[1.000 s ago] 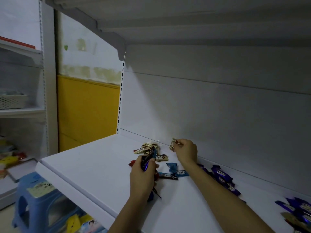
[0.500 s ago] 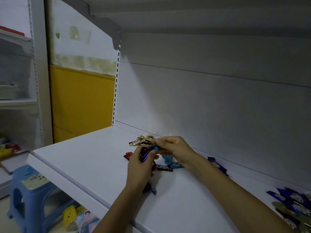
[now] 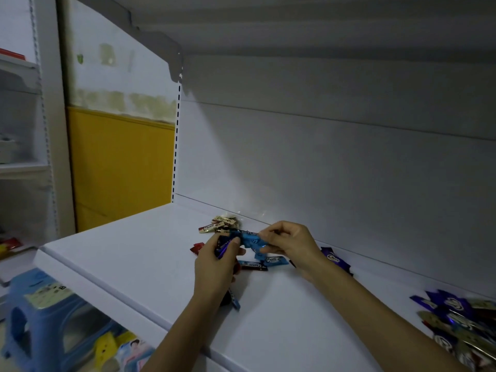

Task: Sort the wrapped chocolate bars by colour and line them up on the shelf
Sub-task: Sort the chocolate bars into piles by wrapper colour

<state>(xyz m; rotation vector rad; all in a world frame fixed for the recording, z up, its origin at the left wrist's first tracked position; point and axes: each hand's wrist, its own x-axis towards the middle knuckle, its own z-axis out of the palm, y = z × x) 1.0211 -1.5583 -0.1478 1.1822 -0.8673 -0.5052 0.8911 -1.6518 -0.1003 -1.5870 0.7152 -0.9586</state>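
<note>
Sorting seems early: the left hand (image 3: 216, 264) grips a bunch (image 3: 223, 245), the right hand (image 3: 291, 241) pinches a blue bar (image 3: 251, 239); only gold bars (image 3: 221, 224) sit gathered just beyond, mixed pile (image 3: 461, 320) well rightward.

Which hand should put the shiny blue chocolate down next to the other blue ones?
Probably the right hand: it pinches the light blue wrapped chocolate bar, and the blue bars lying on the white shelf are just below it. The left hand grips a bunch of dark bars.
</note>
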